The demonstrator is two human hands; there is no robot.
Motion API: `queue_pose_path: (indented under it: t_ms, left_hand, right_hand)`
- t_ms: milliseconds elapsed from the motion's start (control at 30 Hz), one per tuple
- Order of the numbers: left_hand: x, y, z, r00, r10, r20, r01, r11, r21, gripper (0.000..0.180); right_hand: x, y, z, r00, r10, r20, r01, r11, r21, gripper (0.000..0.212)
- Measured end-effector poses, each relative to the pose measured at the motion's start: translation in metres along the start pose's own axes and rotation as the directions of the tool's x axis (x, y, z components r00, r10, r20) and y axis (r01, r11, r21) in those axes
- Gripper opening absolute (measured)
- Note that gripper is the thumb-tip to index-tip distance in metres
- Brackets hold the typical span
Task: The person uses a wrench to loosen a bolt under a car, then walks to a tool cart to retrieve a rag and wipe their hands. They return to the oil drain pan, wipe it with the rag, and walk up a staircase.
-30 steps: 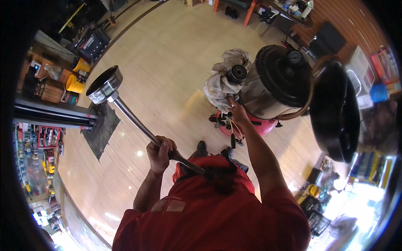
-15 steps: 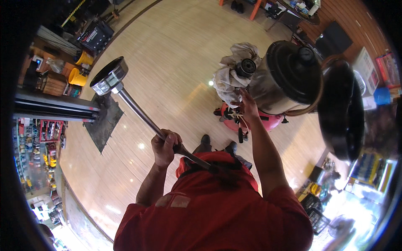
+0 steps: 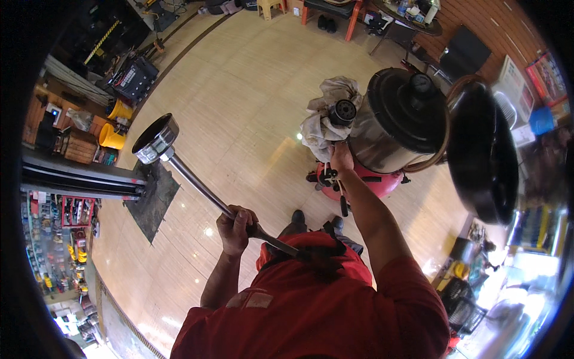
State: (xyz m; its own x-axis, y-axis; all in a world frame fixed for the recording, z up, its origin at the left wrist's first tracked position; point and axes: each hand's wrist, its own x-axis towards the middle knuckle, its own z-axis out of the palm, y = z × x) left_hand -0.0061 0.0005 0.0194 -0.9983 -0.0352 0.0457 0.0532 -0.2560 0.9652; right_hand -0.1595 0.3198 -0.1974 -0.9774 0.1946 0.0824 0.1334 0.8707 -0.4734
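Observation:
My left hand point(image 3: 236, 228) grips a long metal rod point(image 3: 197, 186) that ends in a shiny cup-shaped head point(image 3: 155, 139), held slanting up and to the left above the floor. My right hand point(image 3: 341, 158) reaches forward, closed on the lower edge of a dirty white rag point(image 3: 318, 119). A black cylindrical filter point(image 3: 343, 112) sits on top of the rag. Rag and filter rest against a steel drum with a black lid point(image 3: 402, 116) on a red wheeled base point(image 3: 365, 184).
A big black round pan point(image 3: 482, 149) hangs at the right. A dark mat point(image 3: 152, 200) and a grey lift beam point(image 3: 78, 179) lie at the left, beside yellow buckets point(image 3: 112, 136). Shelves and clutter line both sides. Pale tiled floor point(image 3: 251, 78) stretches ahead.
The rod's cup end has dipped slightly lower and to the right. My right hand stays at the rag by the drum, and the whole view has shifted a little.

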Motion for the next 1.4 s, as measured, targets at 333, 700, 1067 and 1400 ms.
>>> queue_pose_path:
  t_ms: [333,700,1067,1400]
  left_hand:
    - [0.008,-0.005,0.000,1.000,0.005,0.018,-0.005,1.000,-0.001,0.021]
    - [0.018,-0.009,-0.002,1.000,0.000,0.009,0.000,0.999,-0.038,0.020]
    - [0.020,-0.012,-0.014,1.000,-0.024,-0.001,0.023,0.999,-0.036,0.023]
    - [0.012,-0.014,-0.004,1.000,0.006,-0.005,-0.006,0.998,-0.063,0.023]
  right_hand:
    - [-0.008,0.024,0.013,0.976,-0.178,-0.124,0.192,0.975,0.110,0.021]
    - [-0.016,0.038,-0.020,0.936,-0.275,0.221,0.227,0.949,0.218,0.039]
    - [0.016,-0.112,-0.111,0.672,-0.727,0.137,0.735,0.678,-0.005,0.020]
    - [0.055,-0.084,-0.059,0.578,-0.780,0.241,0.797,0.476,-0.371,0.014]
